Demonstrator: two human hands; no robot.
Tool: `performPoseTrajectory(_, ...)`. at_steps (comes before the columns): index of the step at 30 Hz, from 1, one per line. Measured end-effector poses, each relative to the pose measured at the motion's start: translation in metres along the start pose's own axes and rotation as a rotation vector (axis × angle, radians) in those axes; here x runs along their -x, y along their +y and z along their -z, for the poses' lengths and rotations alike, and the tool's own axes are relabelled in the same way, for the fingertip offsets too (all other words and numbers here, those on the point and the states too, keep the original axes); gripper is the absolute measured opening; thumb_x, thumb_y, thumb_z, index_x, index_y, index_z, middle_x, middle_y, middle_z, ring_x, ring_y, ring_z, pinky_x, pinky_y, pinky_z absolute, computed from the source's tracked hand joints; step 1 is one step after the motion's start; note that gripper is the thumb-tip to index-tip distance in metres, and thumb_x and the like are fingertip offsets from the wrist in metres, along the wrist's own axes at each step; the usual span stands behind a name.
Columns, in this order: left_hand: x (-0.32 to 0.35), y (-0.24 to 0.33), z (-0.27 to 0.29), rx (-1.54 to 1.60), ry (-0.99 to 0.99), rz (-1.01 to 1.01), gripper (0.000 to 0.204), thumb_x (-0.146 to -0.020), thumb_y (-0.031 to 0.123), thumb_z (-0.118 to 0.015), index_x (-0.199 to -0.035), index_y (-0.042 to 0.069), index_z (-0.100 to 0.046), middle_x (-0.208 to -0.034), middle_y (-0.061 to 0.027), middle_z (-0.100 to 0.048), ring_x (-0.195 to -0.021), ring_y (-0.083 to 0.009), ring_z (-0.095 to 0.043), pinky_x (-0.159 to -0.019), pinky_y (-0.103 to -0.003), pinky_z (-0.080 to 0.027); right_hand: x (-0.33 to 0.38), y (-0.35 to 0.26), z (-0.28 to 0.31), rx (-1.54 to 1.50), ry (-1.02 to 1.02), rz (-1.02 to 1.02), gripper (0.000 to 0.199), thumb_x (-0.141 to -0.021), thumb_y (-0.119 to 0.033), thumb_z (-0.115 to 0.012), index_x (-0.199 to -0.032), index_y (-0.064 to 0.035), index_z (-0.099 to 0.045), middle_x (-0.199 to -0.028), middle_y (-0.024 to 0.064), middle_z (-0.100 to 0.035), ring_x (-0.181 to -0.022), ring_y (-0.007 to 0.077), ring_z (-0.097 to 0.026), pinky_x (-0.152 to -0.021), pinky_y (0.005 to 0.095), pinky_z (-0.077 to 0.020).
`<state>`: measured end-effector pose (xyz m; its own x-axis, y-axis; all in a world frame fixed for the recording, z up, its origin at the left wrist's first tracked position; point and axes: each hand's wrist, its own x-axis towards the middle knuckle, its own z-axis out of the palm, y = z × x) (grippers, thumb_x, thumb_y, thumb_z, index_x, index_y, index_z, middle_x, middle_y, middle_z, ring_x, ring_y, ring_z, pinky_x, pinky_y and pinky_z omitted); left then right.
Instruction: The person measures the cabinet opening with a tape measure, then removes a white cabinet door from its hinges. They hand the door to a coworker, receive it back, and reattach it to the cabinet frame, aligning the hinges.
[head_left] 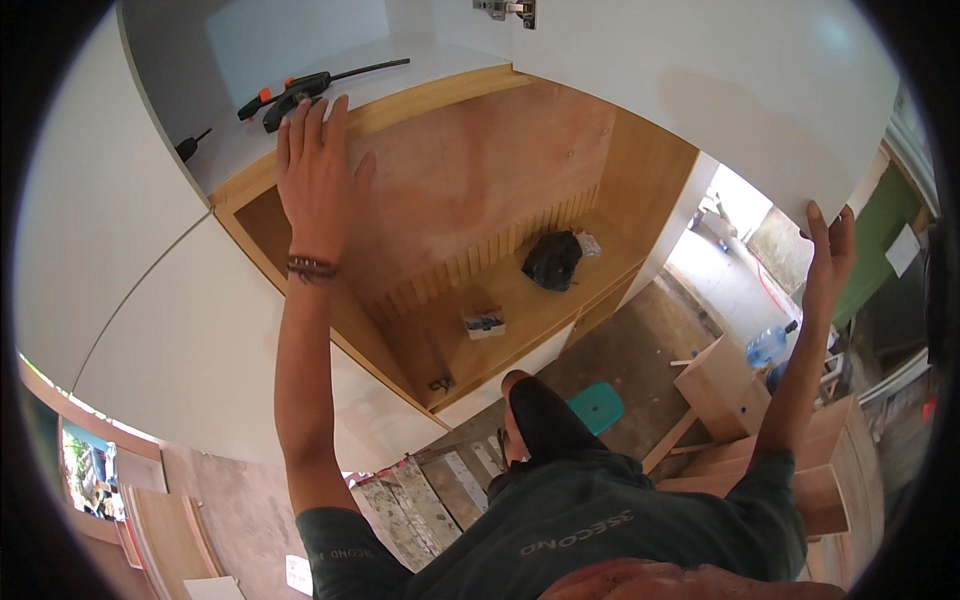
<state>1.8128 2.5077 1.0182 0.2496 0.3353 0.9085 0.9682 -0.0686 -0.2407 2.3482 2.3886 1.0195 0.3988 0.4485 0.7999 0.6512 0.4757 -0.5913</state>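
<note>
White cabinet door (720, 75), standing open at upper right: probably stiff and weighty, best held by its free edge, which the right hand (830, 250) pinches; left hand (317, 165), fingers extended, at the wooden shelf edge (440, 97), contact with the black-and-orange hand tool (312, 87) unclear.

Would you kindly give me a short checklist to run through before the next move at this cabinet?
1. Right hand at the edge of the white door: ok; firmness is not shown.
2. Left hand closed around the black-and-orange tool: not ok; its fingers are extended, just in front of it.
3. Tool lying on the upper shelf: ok.
4. Lower compartment emptied: not ok; a black bag and a small box lie inside.
5. Metal hinge tightly fixed: cannot tell; it is cut off by the frame.
</note>
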Motion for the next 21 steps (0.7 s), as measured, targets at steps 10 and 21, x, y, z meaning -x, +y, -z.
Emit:
performPoseTrajectory(10,-0.005,-0.028,-0.054,-0.1,-0.018,0.041,0.055,-0.073,0.026,-0.08,-0.122,0.011,-0.058,-0.12,-0.0037,-0.064,-0.114,-0.0242,-0.059,-0.099,-0.04,-0.046,-0.013,0.006,0.012,0.085,0.028,0.006,0.035,-0.099,-0.028,-0.062,-0.122,-0.0013,-0.061,-0.11,0.0069,-0.066,-0.103,0.0106,-0.056,-0.094,0.0251,-0.0408)
performPoseTrajectory(21,-0.007,-0.025,-0.068,-0.237,0.154,0.094,0.041,-0.071,0.024,-0.077,-0.108,0.013,-0.064,-0.109,0.0013,-0.066,-0.101,-0.0188,-0.063,-0.09,-0.034,-0.05,-0.024,-0.018,-0.029,0.174,0.252,-0.041,0.058,-0.096,-0.041,-0.065,-0.134,0.0021,-0.056,-0.121,0.0125,-0.064,-0.11,0.0173,-0.059,-0.097,0.0295,-0.043)
